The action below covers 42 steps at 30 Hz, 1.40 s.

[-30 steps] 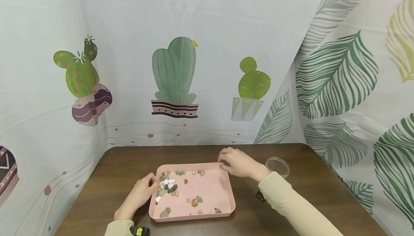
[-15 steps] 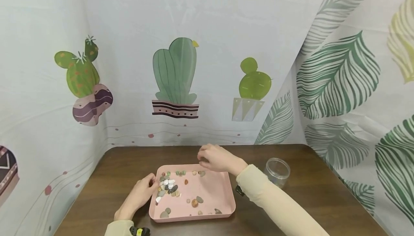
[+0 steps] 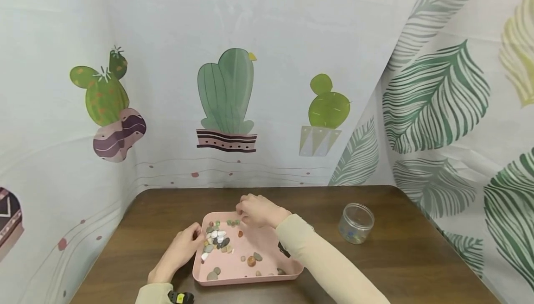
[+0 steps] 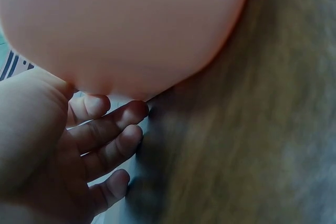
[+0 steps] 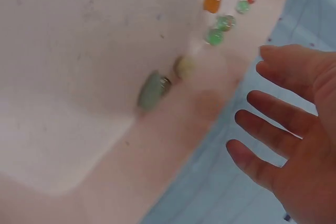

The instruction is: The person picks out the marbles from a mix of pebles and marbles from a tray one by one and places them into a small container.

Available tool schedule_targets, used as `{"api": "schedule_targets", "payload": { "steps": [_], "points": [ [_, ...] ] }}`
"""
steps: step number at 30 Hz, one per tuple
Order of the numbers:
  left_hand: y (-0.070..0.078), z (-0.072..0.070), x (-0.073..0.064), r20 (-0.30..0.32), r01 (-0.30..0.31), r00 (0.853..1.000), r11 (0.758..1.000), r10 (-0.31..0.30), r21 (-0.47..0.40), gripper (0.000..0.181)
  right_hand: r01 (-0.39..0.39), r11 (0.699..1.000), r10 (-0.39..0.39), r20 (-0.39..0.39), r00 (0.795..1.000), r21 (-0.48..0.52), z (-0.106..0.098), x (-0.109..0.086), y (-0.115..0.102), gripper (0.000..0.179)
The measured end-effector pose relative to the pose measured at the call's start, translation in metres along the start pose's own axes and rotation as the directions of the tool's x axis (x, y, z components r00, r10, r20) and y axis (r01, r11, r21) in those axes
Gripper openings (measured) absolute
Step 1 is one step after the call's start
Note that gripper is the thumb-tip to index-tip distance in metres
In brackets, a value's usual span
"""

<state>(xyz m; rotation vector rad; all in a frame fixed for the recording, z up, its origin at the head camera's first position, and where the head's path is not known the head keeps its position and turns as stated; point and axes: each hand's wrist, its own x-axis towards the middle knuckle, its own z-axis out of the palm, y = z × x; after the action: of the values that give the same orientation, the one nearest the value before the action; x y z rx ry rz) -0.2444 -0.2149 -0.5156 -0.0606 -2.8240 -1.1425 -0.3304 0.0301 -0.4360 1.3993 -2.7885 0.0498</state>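
A pink tray (image 3: 267, 243) holds pebbles and glass marbles. My left hand (image 3: 181, 247) grips its left wall; in the left wrist view, thumb and fingertips meet the tray's edge. My right hand (image 3: 259, 210) hovers over the back rim, fingers spread and loosely bent, with nothing in them in the right wrist view. Green marbles (image 5: 214, 36) and an orange stone (image 5: 212, 0) lie near these fingers. A grey-green pebble (image 5: 151, 92) and a pale pebble (image 5: 184, 67) rest along the back wall. White pebbles (image 3: 218, 234) cluster at the tray's left.
Right of the tray on the brown table (image 3: 400, 248) stands a clear round jar (image 3: 356, 223), with small blue and green things at its bottom. A brown pebble (image 3: 251, 261) sits toward the tray's front. A printed curtain (image 3: 275, 86) hangs behind the table.
From beside the jar, my right hand has moved left, across the tray's back edge to above the green marbles. The jar has come into fuller view. My left hand has stayed on the tray.
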Motion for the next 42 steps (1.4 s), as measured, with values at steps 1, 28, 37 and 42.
{"api": "schedule_targets", "payload": {
  "steps": [1,28,37,42],
  "points": [
    [0.000,0.001,0.000,-0.001,0.000,1.000,1.000,0.000,0.000,0.014,-0.012,1.000,0.012,0.010,1.000,0.009,0.004,0.002,0.001,0.014],
    [0.001,0.003,-0.002,0.006,0.006,1.000,1.000,-0.006,-0.001,0.016,-0.072,0.997,0.072,0.020,0.997,-0.006,0.040,0.008,-0.008,0.009],
    [0.001,0.001,-0.002,0.012,0.004,1.000,1.000,-0.004,0.006,0.015,-0.065,0.997,0.066,0.006,0.998,-0.040,0.034,0.001,-0.007,0.006],
    [0.002,0.000,0.001,-0.001,-0.007,1.000,1.000,0.007,0.014,0.014,-0.061,0.995,0.059,-0.029,0.998,-0.073,0.021,-0.004,-0.005,0.006]
  ]
}}
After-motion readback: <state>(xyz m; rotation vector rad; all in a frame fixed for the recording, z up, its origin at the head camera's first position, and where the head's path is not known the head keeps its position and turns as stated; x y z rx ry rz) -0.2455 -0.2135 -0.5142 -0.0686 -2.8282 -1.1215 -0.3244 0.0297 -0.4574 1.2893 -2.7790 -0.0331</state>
